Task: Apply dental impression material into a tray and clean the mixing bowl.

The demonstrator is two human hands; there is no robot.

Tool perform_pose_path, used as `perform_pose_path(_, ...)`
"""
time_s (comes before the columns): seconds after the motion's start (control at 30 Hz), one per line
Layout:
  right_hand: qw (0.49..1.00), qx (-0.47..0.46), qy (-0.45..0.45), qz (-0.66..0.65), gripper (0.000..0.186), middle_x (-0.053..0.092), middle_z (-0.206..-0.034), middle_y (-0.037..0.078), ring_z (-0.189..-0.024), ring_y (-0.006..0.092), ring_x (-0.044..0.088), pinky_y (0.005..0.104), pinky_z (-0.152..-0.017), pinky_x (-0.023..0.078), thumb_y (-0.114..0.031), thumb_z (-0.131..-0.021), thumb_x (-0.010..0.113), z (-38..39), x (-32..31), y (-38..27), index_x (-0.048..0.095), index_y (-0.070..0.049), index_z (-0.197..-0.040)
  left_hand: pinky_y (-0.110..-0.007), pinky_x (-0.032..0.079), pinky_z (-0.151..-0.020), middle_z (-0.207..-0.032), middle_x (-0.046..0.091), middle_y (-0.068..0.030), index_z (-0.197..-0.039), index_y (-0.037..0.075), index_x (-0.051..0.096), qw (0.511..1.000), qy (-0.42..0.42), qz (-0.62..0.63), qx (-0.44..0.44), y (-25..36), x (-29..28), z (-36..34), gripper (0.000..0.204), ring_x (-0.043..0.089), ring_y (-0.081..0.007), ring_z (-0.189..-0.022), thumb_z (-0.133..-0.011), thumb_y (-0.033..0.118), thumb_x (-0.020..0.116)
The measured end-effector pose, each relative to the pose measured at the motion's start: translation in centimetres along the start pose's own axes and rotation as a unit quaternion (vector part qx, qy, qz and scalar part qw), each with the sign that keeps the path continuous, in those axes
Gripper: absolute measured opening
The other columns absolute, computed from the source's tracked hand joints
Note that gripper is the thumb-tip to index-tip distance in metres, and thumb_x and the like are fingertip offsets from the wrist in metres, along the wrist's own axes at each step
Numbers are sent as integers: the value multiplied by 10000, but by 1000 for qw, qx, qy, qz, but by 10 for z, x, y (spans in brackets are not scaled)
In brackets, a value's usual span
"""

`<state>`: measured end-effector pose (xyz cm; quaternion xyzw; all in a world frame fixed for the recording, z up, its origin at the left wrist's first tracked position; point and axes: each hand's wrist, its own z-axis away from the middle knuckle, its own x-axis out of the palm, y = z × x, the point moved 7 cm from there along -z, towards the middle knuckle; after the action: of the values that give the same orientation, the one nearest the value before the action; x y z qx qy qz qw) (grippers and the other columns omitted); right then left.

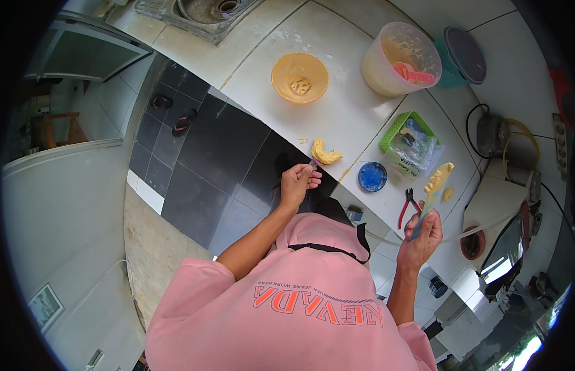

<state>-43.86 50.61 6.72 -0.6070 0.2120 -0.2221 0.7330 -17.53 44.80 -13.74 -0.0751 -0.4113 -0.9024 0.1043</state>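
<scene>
My left hand [298,186] is closed on the short purplish end of a small utensil. Its head is buried under a thick lump of yellow dough [325,153], so its kind does not show. The lump is at the counter's front edge; whether it touches the surface I cannot tell. On the right, my right hand [421,236] grips a pale blue spatula [430,198] pointing upward, with yellow dough smeared along its blade. Beyond my left hand stands an orange bowl [315,78] with dough remains inside. A blue round lid [372,177] lies between my hands.
At the back stand a large translucent tub [375,70] holding a pink scoop [413,74] and a teal container with a dark lid [465,54]. A green basket [390,141] holds plastic packs. Red-handled pliers [403,213] lie by my right hand. A sink [201,15] is far left.
</scene>
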Motion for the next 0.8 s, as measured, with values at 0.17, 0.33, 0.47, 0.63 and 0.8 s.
perform_pose_path(0.17,1000,2,-4,-10,368,533,-703,26,-567,56,423,175,-463,307,-317,-1001,501,3,0,2,590,32,-1078,-241,533,-675,-912,680,-101,-998,2,598,999,-15,-15,-26,3,1,1,221,653,-122,-776,-976,213,536)
perform_pose_path(0.33,1000,-8,-13,-17,342,601,-811,59,-564,56,453,180,-467,336,-300,-1001,500,4,3,-6,601,26,-1011,-216,452,-633,-806,581,2,-999,34,590,981,131,-122,77,46,-44,-2,278,557,-78,-732,-992,292,488)
perform_pose_path(0.47,999,-1,25,-38,367,503,-643,4,-537,48,406,172,-460,313,-310,-993,519,16,14,-15,586,38,-1090,-271,494,-727,-963,643,-106,-1101,-23,569,981,-86,168,-49,91,-56,-58,614,610,-160,-838,-995,530,326)
perform_pose_path(0.63,996,-16,63,-64,345,568,-771,45,-557,54,440,177,-464,336,-295,-995,516,36,38,-12,591,34,-1070,-430,448,-979,-1330,449,-284,-1337,-59,395,856,-231,339,-314,155,6,-76,894,508,-340,-1184,-919,710,213)
perform_pose_path(0.8,993,3,79,-92,336,637,-924,87,-595,67,492,192,-475,367,-289,-996,513,61,95,-9,607,30,-1047,-503,393,-1035,-1397,412,-225,-1396,10,365,838,-271,360,-308,162,28,-113,837,435,-358,-1279,-892,678,353)
